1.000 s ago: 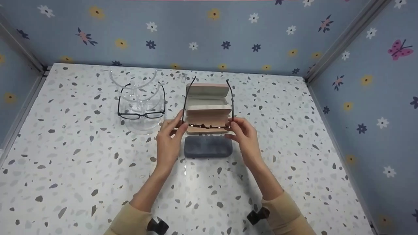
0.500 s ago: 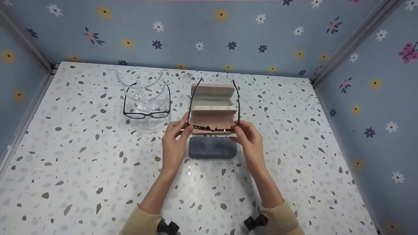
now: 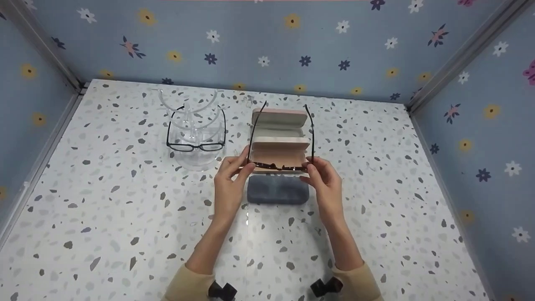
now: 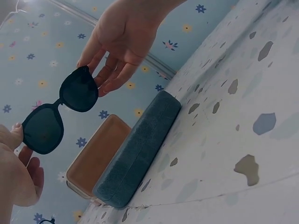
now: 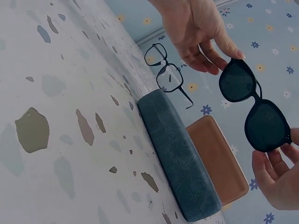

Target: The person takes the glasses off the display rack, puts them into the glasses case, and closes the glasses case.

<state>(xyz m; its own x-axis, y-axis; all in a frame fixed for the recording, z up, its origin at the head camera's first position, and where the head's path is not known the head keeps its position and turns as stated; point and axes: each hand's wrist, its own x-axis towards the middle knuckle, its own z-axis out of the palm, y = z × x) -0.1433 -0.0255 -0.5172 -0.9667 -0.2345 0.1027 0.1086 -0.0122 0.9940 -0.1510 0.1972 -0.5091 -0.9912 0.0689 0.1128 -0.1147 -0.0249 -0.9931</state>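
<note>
A pair of dark sunglasses is held between both hands, temples unfolded and pointing away from the body. My left hand pinches its left end between thumb and fingers. At the right end my right hand has the same kind of pinch. Both wrist views show the dark lenses raised above the table. Beneath the sunglasses in the head view lies an open glasses case with a tan lining. Just in front of it is a closed blue-grey glasses case.
Behind the tan-lined case stands another open case with a pale lining. To the left, a clear display stand carries black-framed eyeglasses. Flower-patterned walls border the speckled table.
The whole scene has slid right in the head view. Both hands keep their hold on the sunglasses, which stay over the tan-lined case and sit only slightly lower in the picture.
</note>
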